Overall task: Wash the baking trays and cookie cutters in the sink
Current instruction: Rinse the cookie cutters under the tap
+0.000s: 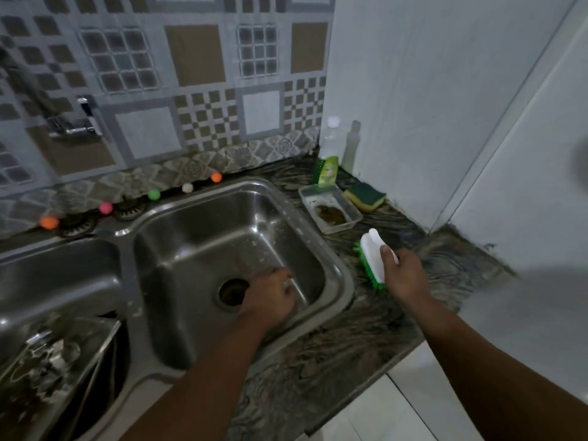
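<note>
Two hands at work: right hand (405,275) grips a scrub brush (375,259) on the bench (350,345); left hand (270,297) reaches into the right sink basin (178,249).

Left fingers curled near the drain (234,291), perhaps round something small and pale; cannot tell what. Baking trays (57,361), count unclear, lean in the left basin (57,275). They look like thin metal: likely stiff, light, slippery wet, best taken by the rim. No cookie cutters identifiable. One soiled dish (331,208), one sponge (364,194), one soap bottle (326,168), five coloured balls (153,194).

Scrub brush (375,257) in right hand (404,275) — countertop (350,361).
</note>
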